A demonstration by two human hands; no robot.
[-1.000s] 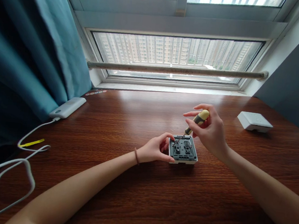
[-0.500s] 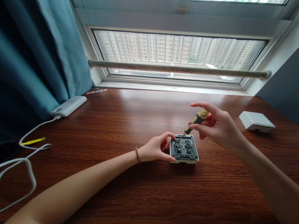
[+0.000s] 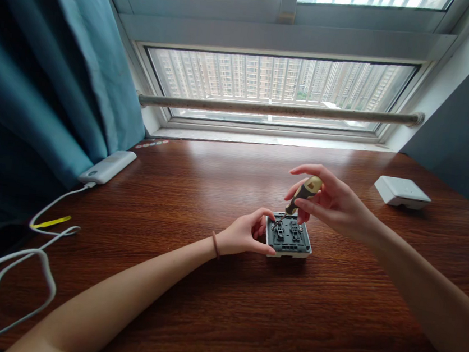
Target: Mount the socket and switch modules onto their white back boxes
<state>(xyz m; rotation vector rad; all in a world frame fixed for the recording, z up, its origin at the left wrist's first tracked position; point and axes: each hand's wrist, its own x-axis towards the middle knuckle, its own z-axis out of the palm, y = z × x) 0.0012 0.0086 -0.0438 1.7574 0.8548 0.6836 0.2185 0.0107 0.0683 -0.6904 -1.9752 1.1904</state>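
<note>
A square wall switch [image 3: 293, 244] with a grey inner face and white edge lies on the wooden table. My left hand [image 3: 250, 235] grips its left side, thumb at the near corner and fingers at the far one. Between the thumb and fingers of my right hand [image 3: 328, 201] is a screwdriver [image 3: 305, 193] with a yellow and black handle. It leans to the right, and its tip is at the left part of the grey face, by a screw spot. The exact contact of the tip is too small to make out.
A white box-like piece [image 3: 402, 192] rests at the right. At the left are a white power bank [image 3: 108, 166] with a white cable [image 3: 49, 273] and a yellow tie [image 3: 52, 221]. A blue curtain [image 3: 102, 70] hangs at left; a window rail [image 3: 280, 110] crosses behind the table.
My right hand and the screwdriver handle have shifted slightly left and down, and the fingers have changed position around the handle. My left hand and the switch have stayed put.
</note>
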